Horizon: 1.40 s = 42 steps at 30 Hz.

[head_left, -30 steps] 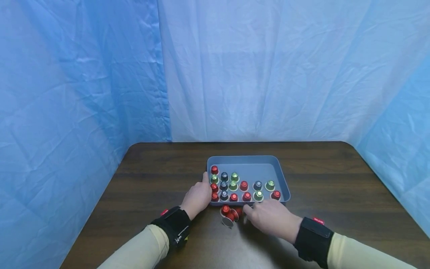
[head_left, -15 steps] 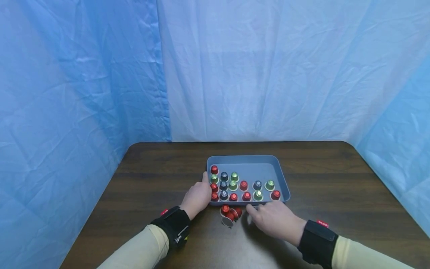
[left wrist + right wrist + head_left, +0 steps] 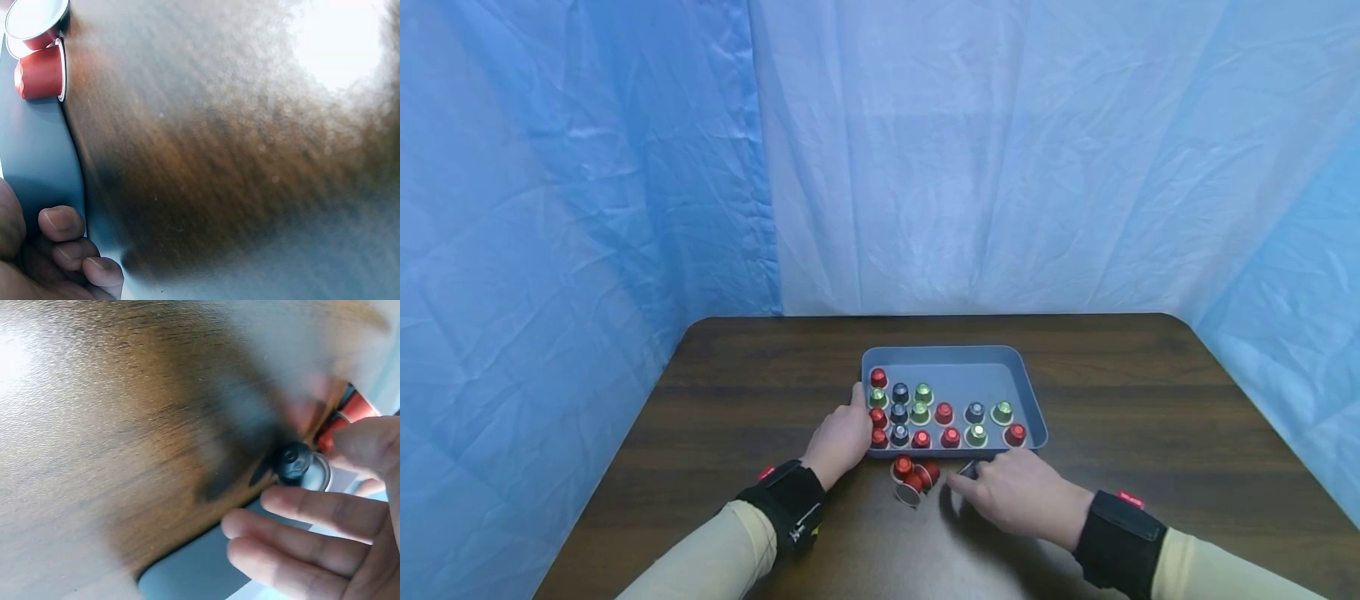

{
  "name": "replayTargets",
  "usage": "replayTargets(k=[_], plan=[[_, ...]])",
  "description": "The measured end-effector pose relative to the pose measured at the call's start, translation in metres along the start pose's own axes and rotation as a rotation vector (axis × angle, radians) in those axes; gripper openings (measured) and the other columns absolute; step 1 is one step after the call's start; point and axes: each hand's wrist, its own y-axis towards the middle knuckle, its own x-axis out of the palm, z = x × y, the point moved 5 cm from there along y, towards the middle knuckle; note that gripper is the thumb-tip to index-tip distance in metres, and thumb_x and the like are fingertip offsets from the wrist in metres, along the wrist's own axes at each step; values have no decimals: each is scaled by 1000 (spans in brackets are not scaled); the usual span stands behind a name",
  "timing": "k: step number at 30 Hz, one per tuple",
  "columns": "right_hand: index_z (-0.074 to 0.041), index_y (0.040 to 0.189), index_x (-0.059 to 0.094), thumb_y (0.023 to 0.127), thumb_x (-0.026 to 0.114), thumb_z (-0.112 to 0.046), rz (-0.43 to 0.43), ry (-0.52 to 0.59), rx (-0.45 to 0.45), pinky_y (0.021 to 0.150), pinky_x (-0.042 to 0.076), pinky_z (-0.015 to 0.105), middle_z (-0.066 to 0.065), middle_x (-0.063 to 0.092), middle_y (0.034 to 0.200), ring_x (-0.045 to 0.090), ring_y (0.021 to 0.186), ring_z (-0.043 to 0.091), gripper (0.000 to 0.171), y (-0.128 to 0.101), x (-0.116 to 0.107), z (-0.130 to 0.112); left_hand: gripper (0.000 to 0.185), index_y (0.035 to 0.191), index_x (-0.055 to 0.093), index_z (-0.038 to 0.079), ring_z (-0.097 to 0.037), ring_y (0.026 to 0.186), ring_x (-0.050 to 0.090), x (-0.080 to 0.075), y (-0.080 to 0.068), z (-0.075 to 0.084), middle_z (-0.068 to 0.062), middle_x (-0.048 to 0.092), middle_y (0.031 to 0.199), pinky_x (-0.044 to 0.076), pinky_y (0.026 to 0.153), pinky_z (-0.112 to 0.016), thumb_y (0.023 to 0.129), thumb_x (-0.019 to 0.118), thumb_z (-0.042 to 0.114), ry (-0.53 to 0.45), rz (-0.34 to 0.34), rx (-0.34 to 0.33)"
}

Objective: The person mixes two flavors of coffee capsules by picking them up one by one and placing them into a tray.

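A grey-blue tray (image 3: pixel 955 357) on the table holds rows of red, green and dark blue coffee capsules. My left hand (image 3: pixel 842 437) grips its near left corner, index finger along the left side; the other fingers (image 3: pixel 61 224) curl against the outer wall. Just in front of the tray's near edge, my right hand (image 3: pixel 1018 492) pinches a dark coffee capsule (image 3: pixel 295 464) between thumb and index finger, the latter partly hidden. The remaining right fingers (image 3: pixel 306 540) are spread loosely. A small cluster of red coffee capsules (image 3: pixel 903 467) lies left of this hand, one showing its foil lid.
The dark wooden table (image 3: pixel 760 350) extends around the tray, with blue curtains (image 3: pixel 985 167) behind and at both sides. Inside the tray, the capsules stand in its left and near parts. Light glares off the tabletop (image 3: pixel 337 37).
My right hand has drawn slightly back to the right, away from the red capsules, and the dark capsule now shows at its fingertips. The left hand and tray have barely moved.
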Motion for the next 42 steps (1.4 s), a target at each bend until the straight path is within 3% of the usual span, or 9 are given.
replayTargets(k=[4,10,20,26,32,37,42], plan=[[-17,129,63,93,76,-21,40,0,-9,47,32,20,-13,44,60,35,47,3,39,0,-2,0,74,163,16,7,-28,105,68,0,0,0,-13,67,116,58,85,-43,106,56,31,-5,-1,0],[-15,114,64,87,83,-24,81,-89,-8,55,41,20,-4,66,82,52,60,7,35,1,2,-1,73,162,18,6,-29,106,68,-1,1,0,-14,67,119,58,87,-45,106,56,30,0,3,2],[-18,110,65,85,85,-25,62,-94,-43,57,41,18,-7,64,87,53,64,5,33,4,9,0,72,162,18,7,-29,108,69,0,1,0,-14,67,121,57,91,-47,106,55,31,-7,9,13],[-19,111,67,85,85,-26,71,-47,-62,66,51,19,-9,66,89,59,71,4,33,5,9,-2,70,162,19,6,-29,105,69,0,1,1,-15,67,120,57,91,-47,106,55,30,9,9,20],[-20,114,67,87,83,-28,29,14,-61,80,56,23,-10,61,93,60,81,2,32,7,12,-3,72,163,18,8,-27,101,69,0,1,-1,-13,67,116,59,82,-42,106,55,32,-16,-5,-6],[-18,111,67,91,79,-23,20,109,-30,78,56,22,-9,53,94,56,79,-1,23,8,12,-1,72,164,17,9,-27,99,67,-1,2,-2,-14,66,119,57,72,-37,107,54,34,-41,-15,-30],[-16,114,71,92,78,-22,55,130,-46,76,55,19,-9,54,92,56,79,-2,23,7,10,-1,72,163,17,8,-25,91,67,-1,3,-1,-13,66,112,55,66,-34,107,54,32,-38,-19,-24]])
